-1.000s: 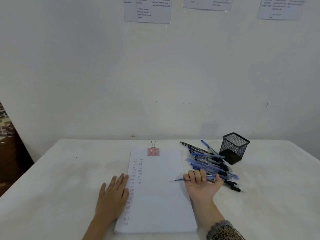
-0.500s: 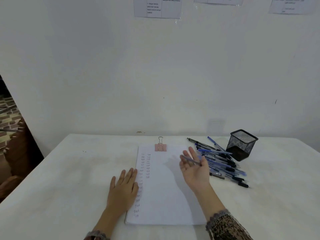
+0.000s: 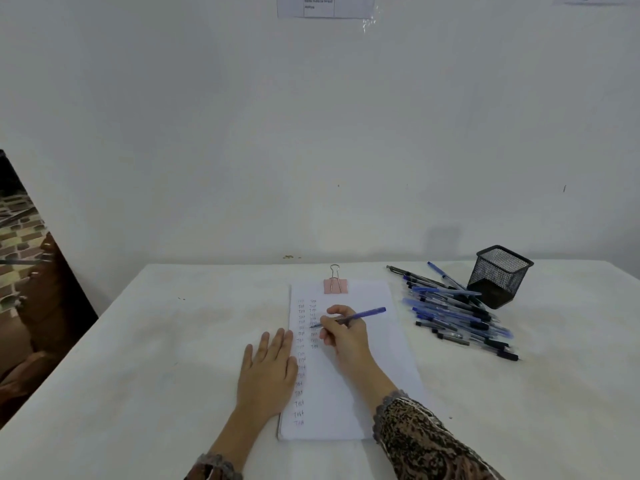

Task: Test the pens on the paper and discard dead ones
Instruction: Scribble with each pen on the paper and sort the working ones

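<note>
pen (image 3: 356, 317) tip on paper (image 3: 377, 375)

Legible text: paper (image 3: 363, 375) carries handwritten "Test" repeated in two columns down its left side. The left column runs nearly to the bottom edge, the right one is shorter, and some entries are faint. Printed sheet (image 3: 325, 5) on the wall, top centre: lines of print, too small to read.

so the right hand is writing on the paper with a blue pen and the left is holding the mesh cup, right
No: the head view shows the left hand flat at the paper's left edge, not holding the mesh cup. The rest is right.
</note>
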The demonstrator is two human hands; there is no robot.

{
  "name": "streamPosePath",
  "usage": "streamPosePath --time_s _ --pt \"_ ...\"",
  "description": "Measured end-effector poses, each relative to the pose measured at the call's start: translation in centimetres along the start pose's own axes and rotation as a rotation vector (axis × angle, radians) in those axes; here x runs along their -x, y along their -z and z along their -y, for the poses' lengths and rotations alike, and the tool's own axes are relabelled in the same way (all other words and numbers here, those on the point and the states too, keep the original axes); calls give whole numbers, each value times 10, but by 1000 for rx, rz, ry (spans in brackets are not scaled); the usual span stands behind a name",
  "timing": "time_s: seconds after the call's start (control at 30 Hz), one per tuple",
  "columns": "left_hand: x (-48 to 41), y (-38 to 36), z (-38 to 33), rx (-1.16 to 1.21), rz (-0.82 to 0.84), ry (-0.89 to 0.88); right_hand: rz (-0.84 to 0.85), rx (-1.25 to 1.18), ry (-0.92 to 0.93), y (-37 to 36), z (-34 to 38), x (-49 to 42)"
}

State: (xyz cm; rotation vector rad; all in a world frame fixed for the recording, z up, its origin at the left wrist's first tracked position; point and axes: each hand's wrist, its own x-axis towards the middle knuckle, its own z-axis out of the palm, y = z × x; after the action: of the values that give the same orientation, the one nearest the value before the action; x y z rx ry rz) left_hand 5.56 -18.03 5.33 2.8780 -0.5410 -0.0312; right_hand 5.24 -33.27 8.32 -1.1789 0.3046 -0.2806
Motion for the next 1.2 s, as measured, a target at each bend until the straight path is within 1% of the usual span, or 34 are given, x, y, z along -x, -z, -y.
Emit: streamPosePath --time_s 0.1,0.13,0.2,0.27,0.3,0.37,0.47,0.53,0.67,0.77,0.9,1.07,1.1,1.2 --pt "0 0 -1 17 -4 2 -43 -23 34 -1 -3 -1" --pt "1 0 -1 29 0 4 -70 -65 33 -1 -3 -1" --pt "1 2 -1 52 11 11 -123 -225 25 0 -1 -3" --pt "2 3 -1 70 10 12 -131 -360 24 4 0 -7" --pt "2 3 -1 76 4 11 -118 -373 24 5 -1 -8" --pt "2 3 -1 81 -5 7 -79 -285 27 6 -3 -8" --pt "2 3 -1 89 -8 5 -16 13 102 6 -9 -9" --pt "2 4 -2 100 -5 6 11 128 132 6 -12 -12" --pt "3 5 -1 108 -8 9 -33 120 127 4 -13 -12" --pt "4 6 -2 115 -6 11 -80 179 144 2 -15 -11" --pt "4 7 -2 118 -16 12 -48 276 170 -3 -14 -6" --pt "4 7 -2 122 -21 15 -168 167 186 1 -13 -8" --pt "4 7 -2 121 -22 14 -162 187 188 1 -13 -8" --pt "4 7 -2 120 -19 13 -87 351 219 -4 -12 -2"
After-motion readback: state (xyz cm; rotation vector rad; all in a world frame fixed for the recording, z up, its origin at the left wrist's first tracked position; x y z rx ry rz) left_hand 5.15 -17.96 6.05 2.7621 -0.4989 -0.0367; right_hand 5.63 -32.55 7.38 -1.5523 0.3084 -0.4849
